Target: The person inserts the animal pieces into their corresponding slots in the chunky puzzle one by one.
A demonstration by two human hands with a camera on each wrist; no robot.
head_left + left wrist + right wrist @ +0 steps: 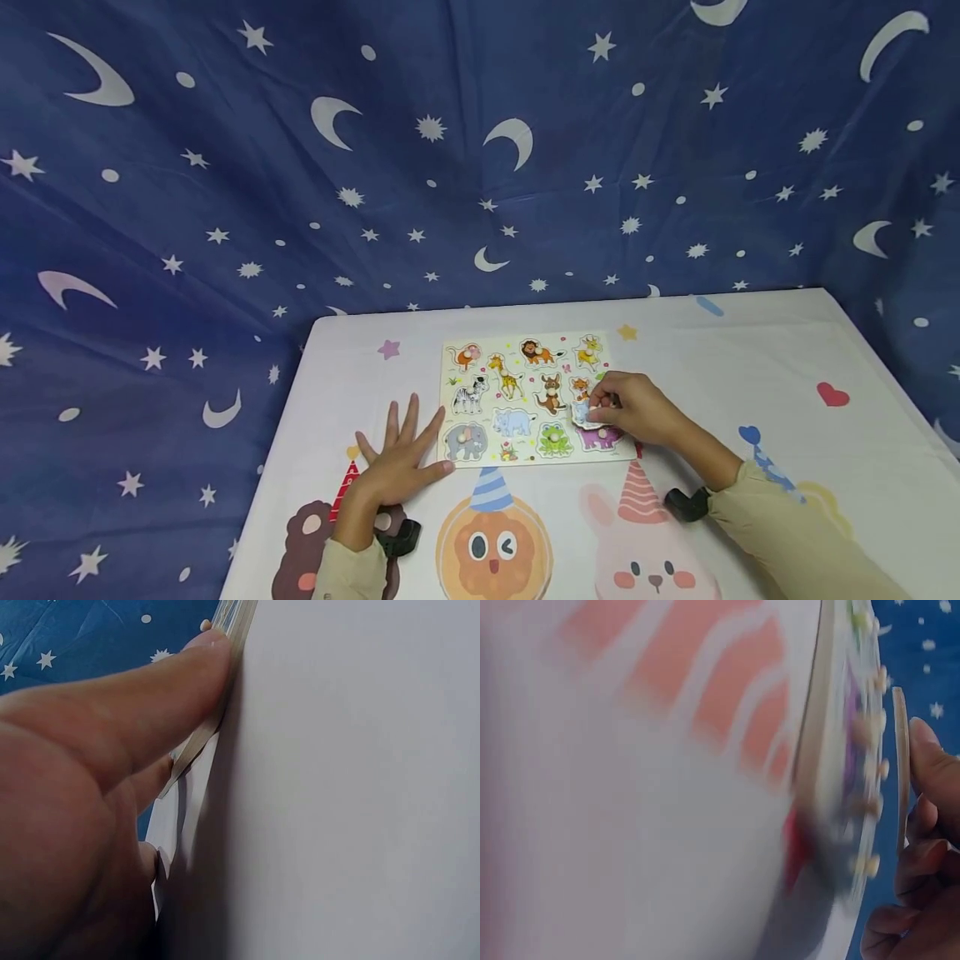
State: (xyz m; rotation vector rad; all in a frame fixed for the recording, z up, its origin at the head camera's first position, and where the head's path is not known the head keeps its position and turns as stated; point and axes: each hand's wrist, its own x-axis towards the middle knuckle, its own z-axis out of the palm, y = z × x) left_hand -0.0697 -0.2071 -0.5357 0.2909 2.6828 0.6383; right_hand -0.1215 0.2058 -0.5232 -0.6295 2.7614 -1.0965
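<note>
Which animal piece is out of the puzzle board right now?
The small pale blue-white animal piece, pinched by the right hand over the wooden animal puzzle board. Zebra, elephant, frog and the rest sit flat in their slots.

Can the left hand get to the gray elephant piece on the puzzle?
Probably yes. The left hand lies flat on the table, fingertips at the puzzle board's left edge, and the gray elephant sits in the near-left corner beside them. Nothing lies between; the right hand is busy on the far side.
</note>
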